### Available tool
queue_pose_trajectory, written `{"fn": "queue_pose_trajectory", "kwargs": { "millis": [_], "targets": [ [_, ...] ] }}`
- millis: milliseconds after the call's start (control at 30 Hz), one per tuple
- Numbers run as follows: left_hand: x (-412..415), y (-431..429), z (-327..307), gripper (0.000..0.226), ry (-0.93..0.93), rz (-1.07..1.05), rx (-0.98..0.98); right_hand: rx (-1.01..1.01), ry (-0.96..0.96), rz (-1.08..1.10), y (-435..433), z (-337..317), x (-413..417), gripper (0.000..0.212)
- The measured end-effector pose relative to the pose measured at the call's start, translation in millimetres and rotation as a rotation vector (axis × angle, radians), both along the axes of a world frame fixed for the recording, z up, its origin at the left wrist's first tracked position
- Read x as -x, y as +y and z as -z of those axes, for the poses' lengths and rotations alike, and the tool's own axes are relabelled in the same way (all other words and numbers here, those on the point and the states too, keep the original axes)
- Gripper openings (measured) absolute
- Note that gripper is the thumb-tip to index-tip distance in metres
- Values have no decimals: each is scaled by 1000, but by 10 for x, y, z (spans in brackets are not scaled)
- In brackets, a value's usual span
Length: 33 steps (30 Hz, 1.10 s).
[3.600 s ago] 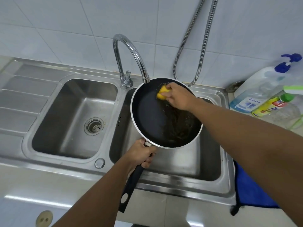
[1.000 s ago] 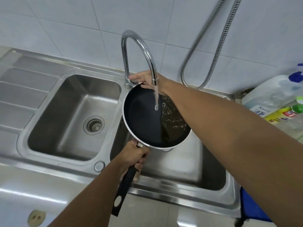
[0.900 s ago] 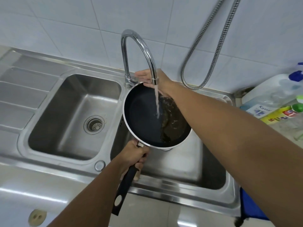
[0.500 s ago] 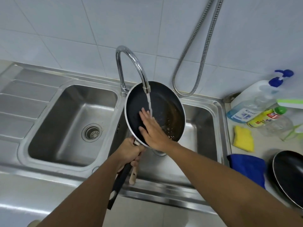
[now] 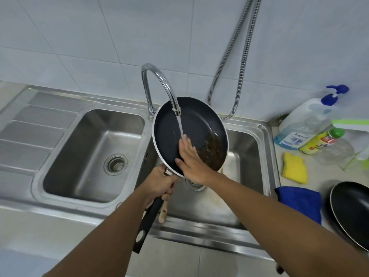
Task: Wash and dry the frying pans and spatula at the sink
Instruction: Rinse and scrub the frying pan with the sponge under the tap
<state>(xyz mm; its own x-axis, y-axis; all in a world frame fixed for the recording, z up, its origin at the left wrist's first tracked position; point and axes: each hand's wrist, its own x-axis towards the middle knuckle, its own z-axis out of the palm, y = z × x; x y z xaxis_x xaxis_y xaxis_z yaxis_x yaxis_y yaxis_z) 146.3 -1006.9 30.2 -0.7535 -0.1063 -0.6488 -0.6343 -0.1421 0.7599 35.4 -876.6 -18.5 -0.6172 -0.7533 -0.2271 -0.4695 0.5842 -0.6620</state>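
Frying pan [image 5: 169, 132] held tilted above the right basin [image 5: 246, 150] of a double sink, its dark inner face under the stream from the tap [image 5: 159, 82]. Left hand [image 5: 159, 184] grips the black handle, fingers curled round it; right hand [image 5: 191, 161] lies flat on the inner face, fingers straight, water striking the fingertips. Brown residue covers the pan's right side. Second frying pan [image 5: 351, 212], blue cloth [image 5: 299, 200] and yellow sponge [image 5: 294, 167] lie on the counter at right.

1. Second frying pan [image 5: 351, 212], 4 o'clock: cut by the frame edge.
2. Wooden spatula [image 5: 163, 213], 6 o'clock: I see only its handle end below the left grip [image 5: 159, 185]; the rest is hidden behind the held pan [image 5: 189, 124].
3. Right basin drain [image 5: 191, 184]: half covered by the right wrist.
4. Green-and-white item [image 5: 351, 124], 3 o'clock: cropped, unidentifiable.
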Motion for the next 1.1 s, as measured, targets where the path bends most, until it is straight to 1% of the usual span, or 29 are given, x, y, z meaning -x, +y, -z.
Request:
{"fn": "queue_pose_trajectory", "kwargs": {
  "millis": [33,100,133,233,333,400,500,600,667,733,800,833,867,933,967,1000,1067,1100],
  "targets": [
    [-9,4,9,32,3,0,-2,-53,-43,80,47,34,0,76],
    [-26,36,28,32,6,3,3,-165,-120,305,134,92,58,82],
    [-31,58,39,32,9,11,10,-189,-146,393,156,126,114,83],
    [-38,118,76,33,12,25,18,-188,-172,484,138,202,289,82],
    [-53,140,113,33,2,30,14,-163,-103,521,78,192,479,77],
    [-77,128,135,34,0,42,28,-132,-66,456,4,113,612,73],
    [-90,121,160,29,2,83,61,-56,25,247,-218,-27,678,70],
    [-41,143,170,21,5,75,92,21,144,16,-365,-57,459,70],
    [-8,140,176,16,16,65,99,58,216,-87,-315,-6,260,68],
    [13,122,171,15,29,70,102,105,257,-123,-215,55,164,64],
    [33,113,142,17,40,81,106,109,320,-110,-180,110,179,60],
    [43,112,134,18,43,81,111,91,334,-58,-209,138,228,60],
    [51,113,133,19,40,79,119,74,299,52,-251,140,285,61],
    [60,110,147,24,31,76,139,66,136,331,-336,93,416,63],
    [62,112,165,25,29,71,141,69,88,379,-346,75,463,63],
    [64,109,185,25,29,62,141,73,95,337,-330,68,458,63],
    [74,86,215,25,30,36,150,114,194,84,-250,126,332,62],
    [78,73,225,25,32,26,156,140,203,-34,-198,166,226,62]
  ]
}}
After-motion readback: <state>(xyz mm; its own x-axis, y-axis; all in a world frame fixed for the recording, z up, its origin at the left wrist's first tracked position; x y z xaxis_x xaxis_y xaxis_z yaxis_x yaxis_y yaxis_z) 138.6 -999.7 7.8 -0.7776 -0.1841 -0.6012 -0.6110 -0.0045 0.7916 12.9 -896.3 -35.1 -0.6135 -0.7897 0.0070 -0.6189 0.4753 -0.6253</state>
